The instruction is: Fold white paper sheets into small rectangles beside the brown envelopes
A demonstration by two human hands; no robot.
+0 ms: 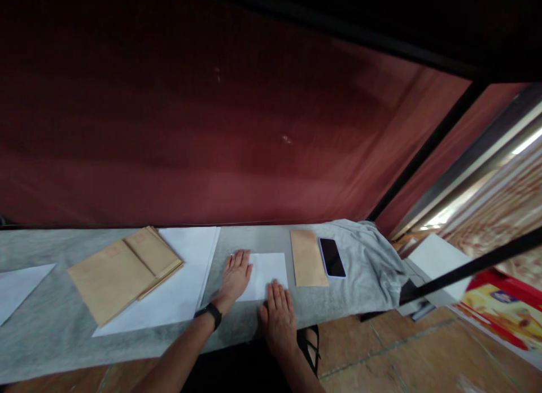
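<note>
A small white sheet of paper [267, 271], perhaps folded, lies flat in front of me on the grey cloth. My left hand [237, 274] rests on its left edge with the fingers stretched out. Over its near right corner, my right hand [278, 314] lies flat, fingers extended. Neither hand grips anything. Just right of the paper is a single brown envelope [308, 258], and beside that a phone [333, 257] with a dark screen. To the left, several brown envelopes [122, 271] are stacked on top of larger white sheets [190, 274].
The grey cloth [237, 325] covers a narrow table against a dark red fabric wall [190, 127]. Another white sheet [19, 285] sits at the far left. Black frame bars [427, 144] and a red and yellow box [503, 314] stand at the right, above a tiled floor [381, 359].
</note>
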